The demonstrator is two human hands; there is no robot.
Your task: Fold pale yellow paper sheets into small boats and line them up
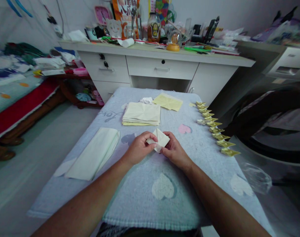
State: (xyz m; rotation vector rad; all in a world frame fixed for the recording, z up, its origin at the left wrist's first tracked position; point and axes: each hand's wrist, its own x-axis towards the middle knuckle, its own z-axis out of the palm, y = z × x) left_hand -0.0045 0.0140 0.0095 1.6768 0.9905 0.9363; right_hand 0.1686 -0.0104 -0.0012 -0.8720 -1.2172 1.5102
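Observation:
Between my two hands is a small piece of folded paper (162, 137), cream coloured, creased into a diamond shape with a flap at its lower left. My left hand (141, 147) pinches its left corner between thumb and fingers. On the other side my right hand (175, 149) grips the right edge, thumb toward the front. Both hands are just above the cloth-covered table. Beyond them lies a stack of cream paper sheets (141, 113), with yellow sheets (168, 101) behind it. To the left of my left hand rests a larger folded pile of pale paper (93, 154).
Several folded paper boats (217, 129) stand in a row along the right edge of the blue cloth (140, 200). A crumpled white paper (146, 100) sits behind the stack. A cluttered desk (162, 52) stands at the back, a washing machine (288, 69) at right.

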